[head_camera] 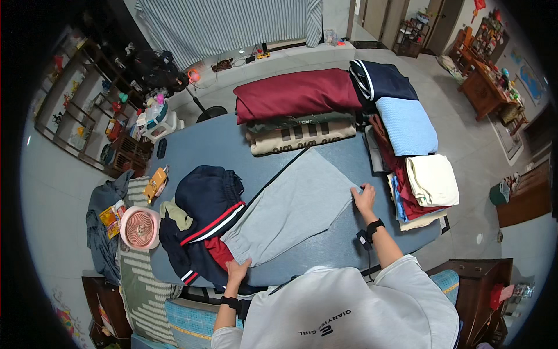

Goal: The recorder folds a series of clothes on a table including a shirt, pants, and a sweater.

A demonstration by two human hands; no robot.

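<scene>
A light grey pair of shorts or trousers lies flat on the blue-grey covered table, a black stripe running along its far left edge. My left hand grips its lower corner, next to the gathered elastic edge. At the opposite side, my right hand pinches the garment's right corner between thumb and fingers. Close to my left hand is a heap of navy clothes with red and white stripes. A piece of red cloth shows between the heap and the grey garment.
Folded garments are stacked along the far side, topped by a maroon one, and on the right, where a light blue one and a cream one lie. A pink fan and a phone in a yellow case are at the left.
</scene>
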